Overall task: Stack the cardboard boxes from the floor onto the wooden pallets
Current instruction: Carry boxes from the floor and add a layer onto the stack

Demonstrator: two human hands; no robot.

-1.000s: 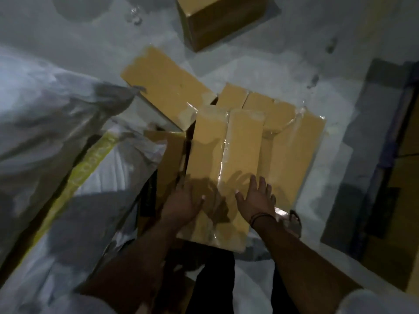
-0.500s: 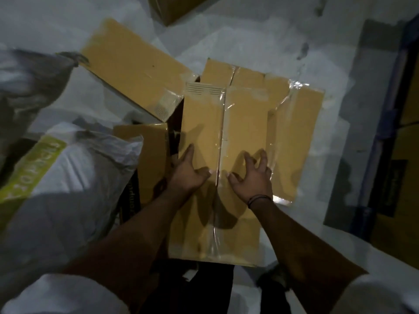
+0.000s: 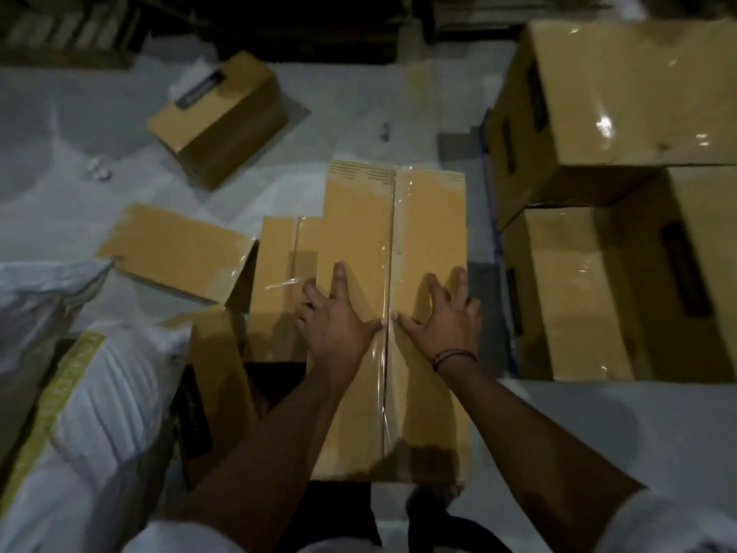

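Pale floor [image 3: 598,433] in dim light, cardboard boxes lying about.
Taped box [image 3: 428,233] at centre, top face up, clear tape seam down its middle, overlapping a lower box [image 3: 279,273] to its left; cannot tell whether resting on anything. Left hand [image 3: 339,325] flat on the lid left of the seam, fingers straight and spread, gripping nothing. Right hand [image 3: 442,317] on the lid right of the seam, fingers arched, tips pressing near the right edge, closed around nothing; dark band [image 3: 452,357] at the wrist. Thumbs almost meeting at the seam. Two stacked boxes [image 3: 622,97] just right of the taped box, apart from it. Small box [image 3: 215,121] farther off on the floor, upper left. White sacks [image 3: 99,413] at left.
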